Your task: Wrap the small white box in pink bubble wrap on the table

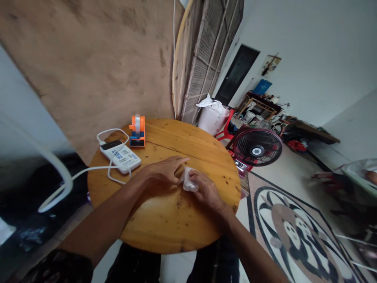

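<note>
Right fingers hold translucent wad; left fingers parted, near it; round wooden table beneath.

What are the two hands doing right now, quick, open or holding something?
Left hand: open, beside the plastic; whether it touches can't be told.
Right hand: closed on a crumpled, whitish piece of plastic.

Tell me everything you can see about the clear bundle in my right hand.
The bundle is small and whitish, partly transparent, with glossy highlights, like crumpled plastic. Your right hand grips it from the right; your left hand, open, is close on its other side, contact unclear. It is over the round wooden table; any contents are too blurred to tell.
</note>
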`<state>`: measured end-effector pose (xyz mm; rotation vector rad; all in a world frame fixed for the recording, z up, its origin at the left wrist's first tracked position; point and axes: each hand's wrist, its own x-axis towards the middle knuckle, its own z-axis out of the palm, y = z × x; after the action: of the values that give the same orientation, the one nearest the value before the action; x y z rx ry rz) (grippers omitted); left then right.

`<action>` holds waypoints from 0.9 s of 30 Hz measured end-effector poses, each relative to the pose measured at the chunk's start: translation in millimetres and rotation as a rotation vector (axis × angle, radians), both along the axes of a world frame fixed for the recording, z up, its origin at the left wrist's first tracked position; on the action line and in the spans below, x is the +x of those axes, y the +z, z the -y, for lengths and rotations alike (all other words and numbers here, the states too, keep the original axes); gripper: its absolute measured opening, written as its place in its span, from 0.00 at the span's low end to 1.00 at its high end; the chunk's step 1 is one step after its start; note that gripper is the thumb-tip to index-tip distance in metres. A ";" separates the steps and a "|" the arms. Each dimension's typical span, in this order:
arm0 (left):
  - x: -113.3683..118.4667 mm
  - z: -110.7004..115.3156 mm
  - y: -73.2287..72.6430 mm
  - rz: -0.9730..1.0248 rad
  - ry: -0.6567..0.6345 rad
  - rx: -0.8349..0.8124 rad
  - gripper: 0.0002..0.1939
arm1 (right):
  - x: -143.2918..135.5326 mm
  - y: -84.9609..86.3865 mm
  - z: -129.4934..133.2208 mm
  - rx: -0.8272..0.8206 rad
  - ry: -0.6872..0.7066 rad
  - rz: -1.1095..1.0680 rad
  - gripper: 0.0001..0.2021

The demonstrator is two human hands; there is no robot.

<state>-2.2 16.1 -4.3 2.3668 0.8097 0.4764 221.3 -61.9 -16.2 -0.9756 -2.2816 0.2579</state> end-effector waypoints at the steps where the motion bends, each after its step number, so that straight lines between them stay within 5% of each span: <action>1: 2.9 0.5 -2.6 -0.009 -0.029 0.008 0.48 | -0.5 -1.3 0.1 0.014 0.000 -0.004 0.14; 5: 17.3 2.2 -12.2 -0.030 -0.152 0.032 0.47 | -0.9 -8.3 -1.9 0.037 0.005 -0.046 0.14; 11: 29.6 0.2 -25.5 0.101 -0.074 0.059 0.33 | 2.6 -12.7 -3.9 0.050 -0.008 -0.092 0.15; 16: 35.6 3.1 -21.8 0.225 -0.032 0.023 0.30 | 9.1 -5.9 -3.7 -0.043 -0.037 -0.120 0.16; 27: 34.8 0.9 -12.0 0.523 0.098 -0.729 0.26 | 10.3 11.6 -31.0 -0.430 -0.123 -0.396 0.28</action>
<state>32.6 15.2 -16.3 1.4495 0.6933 0.6659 231.6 -30.9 -4.6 -1.1513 -1.8304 0.8356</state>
